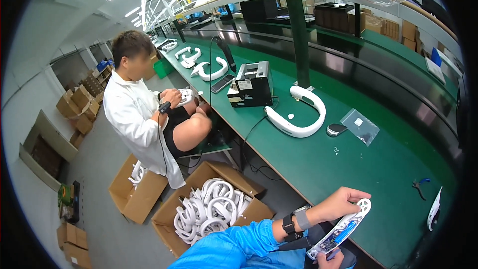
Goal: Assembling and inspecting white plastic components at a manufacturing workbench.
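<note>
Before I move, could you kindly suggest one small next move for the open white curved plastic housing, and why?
Perhaps bring the open white curved plastic housing over the green tabletop: in this view its lower end lies beyond the table edge, with the long blue part inside exposed. The left hand holds its upper end, the right hand its lower.

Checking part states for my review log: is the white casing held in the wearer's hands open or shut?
Open: the white casing has no cover over its upward side, leaving a circuit board and blue component exposed.
</note>
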The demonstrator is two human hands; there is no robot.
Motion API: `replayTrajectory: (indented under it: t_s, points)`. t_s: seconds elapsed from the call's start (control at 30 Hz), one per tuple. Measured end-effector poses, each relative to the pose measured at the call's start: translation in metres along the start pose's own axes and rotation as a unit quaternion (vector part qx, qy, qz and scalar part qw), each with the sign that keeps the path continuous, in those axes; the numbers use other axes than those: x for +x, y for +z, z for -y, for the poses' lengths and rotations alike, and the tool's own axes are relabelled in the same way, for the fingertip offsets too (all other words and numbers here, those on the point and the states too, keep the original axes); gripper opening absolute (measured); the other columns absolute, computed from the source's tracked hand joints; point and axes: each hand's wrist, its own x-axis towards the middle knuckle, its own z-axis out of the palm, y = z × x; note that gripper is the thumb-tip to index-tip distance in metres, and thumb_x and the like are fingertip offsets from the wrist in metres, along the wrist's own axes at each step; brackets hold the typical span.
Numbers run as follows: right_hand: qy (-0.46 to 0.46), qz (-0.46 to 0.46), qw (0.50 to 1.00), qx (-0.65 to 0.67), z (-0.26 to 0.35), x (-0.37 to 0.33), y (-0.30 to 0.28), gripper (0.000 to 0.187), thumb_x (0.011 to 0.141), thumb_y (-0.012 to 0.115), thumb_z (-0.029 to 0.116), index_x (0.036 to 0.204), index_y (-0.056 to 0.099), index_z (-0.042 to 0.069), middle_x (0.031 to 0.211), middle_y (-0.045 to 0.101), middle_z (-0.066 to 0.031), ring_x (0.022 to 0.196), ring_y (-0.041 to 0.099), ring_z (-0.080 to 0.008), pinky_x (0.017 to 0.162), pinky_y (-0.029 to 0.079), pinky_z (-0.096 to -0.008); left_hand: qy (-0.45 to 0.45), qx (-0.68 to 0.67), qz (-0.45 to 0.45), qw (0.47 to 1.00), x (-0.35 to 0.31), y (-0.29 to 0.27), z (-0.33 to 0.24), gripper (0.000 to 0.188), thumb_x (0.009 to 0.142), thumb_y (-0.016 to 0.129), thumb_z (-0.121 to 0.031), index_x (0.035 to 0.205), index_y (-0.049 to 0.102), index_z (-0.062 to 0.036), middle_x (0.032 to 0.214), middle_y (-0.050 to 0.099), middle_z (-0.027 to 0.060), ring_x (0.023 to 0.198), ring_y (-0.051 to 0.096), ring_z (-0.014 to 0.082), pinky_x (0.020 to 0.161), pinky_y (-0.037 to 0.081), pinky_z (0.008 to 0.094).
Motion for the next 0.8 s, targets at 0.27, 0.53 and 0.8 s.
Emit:
replayTrajectory:
  t_s: [0.27, 0.53, 0.8]
  points:
    - [0.120, -0.123, 0.967, 0.190, -0.033, -0.016, -0.007, 0.024, 0.085, 0.068, 0.006, 0.105, 0.060, -0.005, 0.096, 0.068, -0.0108, 0.070, 0.065, -0.0145, 0.060, 0.055, -0.0275, -0.034, 0.007, 0.008, 0.999, 0.010, 0.012, 0.019, 0.047, 0.090, 0.058, 0.004, 0.137, 0.053, 0.0012, 0.116, 0.067, 0.0110, 0.100, 0.064, 0.0141, 0.087, 0.053, 0.0269]
    - [0.035, -0.071, 0.997, -0.022, 0.027, 0.008, -0.017, 0.031, 0.083, 0.076, 0.017, 0.110, 0.069, 0.005, 0.071, 0.067, -0.0050, 0.054, 0.053, -0.0108, 0.055, 0.044, -0.0267, -0.068, 0.005, -0.041, 0.997, 0.006, 0.013, 0.009, 0.045, 0.090, 0.059, 0.007, 0.134, 0.053, 0.0046, 0.123, 0.064, 0.0144, 0.100, 0.067, 0.0163, 0.085, 0.055, 0.0260]
    - [0.038, -0.016, 0.998, -0.047, 0.025, 0.003, -0.023, 0.038, 0.085, 0.075, 0.019, 0.118, 0.065, 0.005, 0.089, 0.073, -0.0094, 0.066, 0.068, -0.0190, 0.064, 0.052, -0.0296, -0.087, 0.023, -0.049, 0.995, 0.004, 0.021, 0.007, 0.046, 0.090, 0.057, 0.010, 0.135, 0.052, 0.0054, 0.122, 0.065, 0.0166, 0.097, 0.068, 0.0150, 0.085, 0.054, 0.0251]
